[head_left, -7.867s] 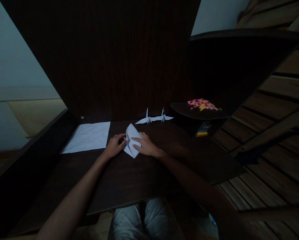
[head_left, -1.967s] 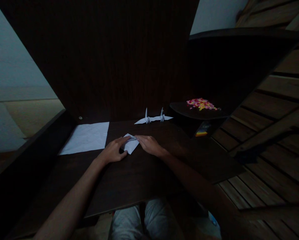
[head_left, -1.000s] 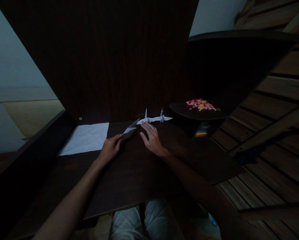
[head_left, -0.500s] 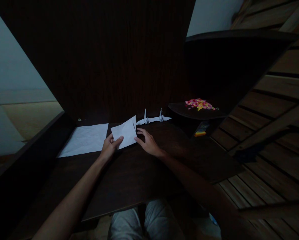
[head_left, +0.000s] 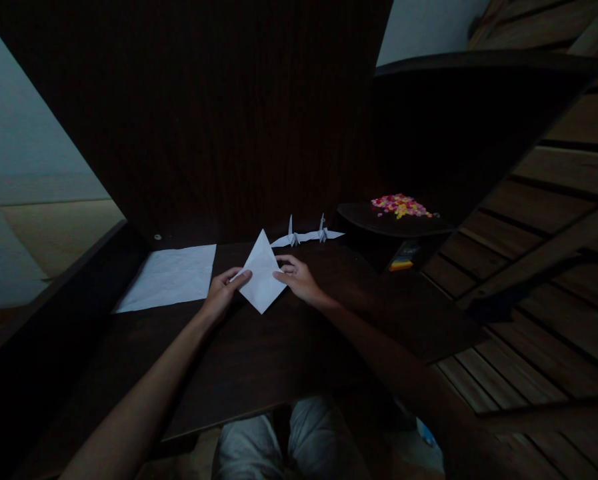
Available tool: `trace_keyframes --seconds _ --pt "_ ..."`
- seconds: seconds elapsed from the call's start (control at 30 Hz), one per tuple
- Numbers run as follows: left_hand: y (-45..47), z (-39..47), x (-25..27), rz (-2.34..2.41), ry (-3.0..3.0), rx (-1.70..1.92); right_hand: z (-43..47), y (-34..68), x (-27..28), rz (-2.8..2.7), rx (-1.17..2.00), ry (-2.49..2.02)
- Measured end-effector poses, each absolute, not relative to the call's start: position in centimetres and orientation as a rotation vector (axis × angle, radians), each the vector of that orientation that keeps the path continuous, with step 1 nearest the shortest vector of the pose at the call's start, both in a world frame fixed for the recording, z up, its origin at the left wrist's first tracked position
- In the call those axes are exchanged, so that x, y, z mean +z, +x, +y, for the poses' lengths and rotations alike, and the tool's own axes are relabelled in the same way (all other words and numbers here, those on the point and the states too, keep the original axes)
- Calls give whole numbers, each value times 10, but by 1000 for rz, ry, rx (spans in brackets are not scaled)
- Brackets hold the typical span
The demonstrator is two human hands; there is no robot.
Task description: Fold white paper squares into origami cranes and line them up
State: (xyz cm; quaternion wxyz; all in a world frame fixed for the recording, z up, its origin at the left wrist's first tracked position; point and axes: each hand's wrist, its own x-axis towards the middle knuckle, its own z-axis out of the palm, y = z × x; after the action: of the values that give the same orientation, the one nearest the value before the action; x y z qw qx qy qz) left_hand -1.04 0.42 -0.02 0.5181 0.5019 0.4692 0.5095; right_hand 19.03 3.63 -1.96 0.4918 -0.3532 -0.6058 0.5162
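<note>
A folded white paper (head_left: 262, 275), kite-shaped with its point away from me, lies on the dark wooden desk (head_left: 259, 353) in front of me. My left hand (head_left: 221, 293) pinches its left corner. My right hand (head_left: 297, 277) grips its right corner with curled fingers. Both hands hold the paper between them.
A flat white sheet (head_left: 171, 276) lies to the left of my hands. Two folded white paper cranes (head_left: 305, 234) stand at the back of the desk. A dark round tray (head_left: 379, 223) with small pink and yellow bits sits at the right. A dark upright panel rises behind.
My left hand lifted the folded paper, turned it over and brought it back to the desk. My right hand let go, then took hold of its right corner again.
</note>
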Motion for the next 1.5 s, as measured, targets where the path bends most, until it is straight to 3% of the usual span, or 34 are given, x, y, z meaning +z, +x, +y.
trace_keyframes --seconds 0.33,0.5,0.83,1.5 --pt "-17 12 -8 1239 1283 1270 39 192 -23 -1565 1177 -968" --pt "-25 19 -22 1358 1632 1122 41 197 -23 -1685 1065 -1079" --pt "-26 11 -10 1430 2405 812 33 199 -20 -2235 274 -1146" --pt "-38 5 3 1357 2586 413 26 207 -5 -2518 401 -1094"
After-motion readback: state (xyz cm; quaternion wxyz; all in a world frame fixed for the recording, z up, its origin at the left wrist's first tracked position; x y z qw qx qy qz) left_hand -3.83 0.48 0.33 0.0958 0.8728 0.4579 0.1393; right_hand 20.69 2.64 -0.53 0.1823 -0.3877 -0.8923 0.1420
